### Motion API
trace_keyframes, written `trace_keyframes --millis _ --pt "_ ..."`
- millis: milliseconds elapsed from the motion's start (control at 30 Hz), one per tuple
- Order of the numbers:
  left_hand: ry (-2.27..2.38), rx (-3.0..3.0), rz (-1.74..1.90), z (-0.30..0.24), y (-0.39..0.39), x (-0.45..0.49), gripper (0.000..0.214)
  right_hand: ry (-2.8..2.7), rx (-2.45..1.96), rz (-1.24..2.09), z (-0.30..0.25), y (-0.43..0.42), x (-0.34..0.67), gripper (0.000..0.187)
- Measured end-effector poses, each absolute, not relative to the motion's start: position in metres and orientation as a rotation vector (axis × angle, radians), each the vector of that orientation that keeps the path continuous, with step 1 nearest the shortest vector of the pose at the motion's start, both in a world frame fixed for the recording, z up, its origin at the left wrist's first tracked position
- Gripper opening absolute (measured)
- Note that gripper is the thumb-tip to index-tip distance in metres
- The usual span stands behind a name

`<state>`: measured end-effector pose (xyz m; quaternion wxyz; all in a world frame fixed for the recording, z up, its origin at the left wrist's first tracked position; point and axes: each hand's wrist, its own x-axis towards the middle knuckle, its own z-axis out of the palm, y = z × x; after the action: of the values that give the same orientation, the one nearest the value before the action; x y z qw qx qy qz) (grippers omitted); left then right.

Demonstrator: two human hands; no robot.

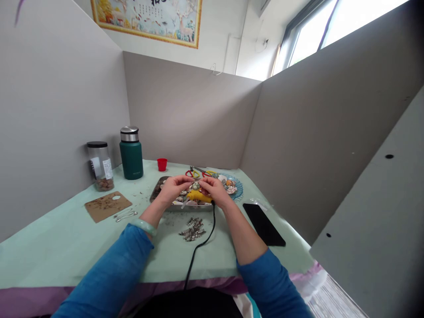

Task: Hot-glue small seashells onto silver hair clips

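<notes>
My left hand (pixel 177 187) and my right hand (pixel 214 187) meet over a metal tray (pixel 195 207), their fingertips pinched together. Between them is a small pale greenish shell piece (pixel 195 186), its exact form too small to make out. Just beneath it, in the tray, lies a yellow glue gun (pixel 196 194) among shells; its black cord (pixel 202 243) runs toward me over the table's front edge. In front of the tray is a heap of small metal clips (pixel 192 229). A pale green bangle (pixel 144 227) circles my left wrist.
A blue plate (pixel 240 190) of shells, scissors (pixel 212 173), and a red cup (pixel 162 164) stand behind. At left are a green bottle (pixel 131 159), a jar (pixel 100 168), brown cardboard (pixel 107 207) and safety pins (pixel 126 214). A black phone (pixel 264 224) lies right. Grey partitions (pixel 192 110) enclose the table.
</notes>
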<state>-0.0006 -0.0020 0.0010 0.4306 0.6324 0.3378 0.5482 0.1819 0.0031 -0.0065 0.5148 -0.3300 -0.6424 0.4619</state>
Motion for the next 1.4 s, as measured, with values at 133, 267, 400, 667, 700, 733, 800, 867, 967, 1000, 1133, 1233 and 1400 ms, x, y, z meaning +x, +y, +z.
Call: trace_keyframes --millis 133,267,400,667,700,733,800,867,967,1000,1133,1233,1400 --pt "0.852 1.575 1.394 0.0012 -0.0012 -0.0002 0.026 -1.543 -0.793 1.106 -0.0063 0.0030 0.1822 0.031" --pt "0.847 1.554 1.410 0.0018 -0.0015 -0.0007 0.028 -1.540 -0.790 1.101 -0.0068 0.0035 0.1822 0.031" --pt "0.833 1.569 1.413 0.0017 -0.0015 -0.0012 0.028 -1.532 -0.800 1.105 -0.0068 0.0034 0.1816 0.032" --pt "0.819 1.700 1.392 0.0006 -0.0003 -0.0007 0.025 -1.535 -0.806 1.115 -0.0054 0.0021 0.1813 0.034" --pt "0.831 1.720 1.405 0.0004 0.0001 -0.0007 0.024 -1.538 -0.802 1.116 -0.0058 0.0026 0.1814 0.034" --pt "0.846 1.735 1.420 0.0002 0.0004 -0.0008 0.024 -1.540 -0.800 1.117 -0.0063 0.0031 0.1815 0.034" --pt "0.869 1.752 1.441 0.0001 0.0006 -0.0011 0.023 -1.541 -0.802 1.116 -0.0070 0.0038 0.1816 0.034" --pt "0.883 1.756 1.445 0.0003 0.0003 -0.0013 0.024 -1.541 -0.808 1.114 -0.0071 0.0038 0.1817 0.035" --pt "0.893 1.751 1.438 0.0005 -0.0003 -0.0017 0.026 -1.544 -0.814 1.109 -0.0063 0.0028 0.1818 0.036" --pt "0.897 1.748 1.437 0.0004 -0.0004 -0.0018 0.027 -1.546 -0.815 1.112 -0.0060 0.0026 0.1819 0.036" --pt "0.916 1.717 1.432 -0.0006 0.0004 -0.0019 0.028 -1.556 -0.796 1.136 -0.0062 0.0027 0.1824 0.034" --pt "0.921 1.677 1.404 -0.0013 0.0009 -0.0015 0.029 -1.570 -0.779 1.124 -0.0070 0.0033 0.1823 0.031" --pt "0.946 1.675 1.374 -0.0013 0.0013 -0.0011 0.035 -1.581 -0.807 1.077 -0.0076 0.0034 0.1815 0.030"
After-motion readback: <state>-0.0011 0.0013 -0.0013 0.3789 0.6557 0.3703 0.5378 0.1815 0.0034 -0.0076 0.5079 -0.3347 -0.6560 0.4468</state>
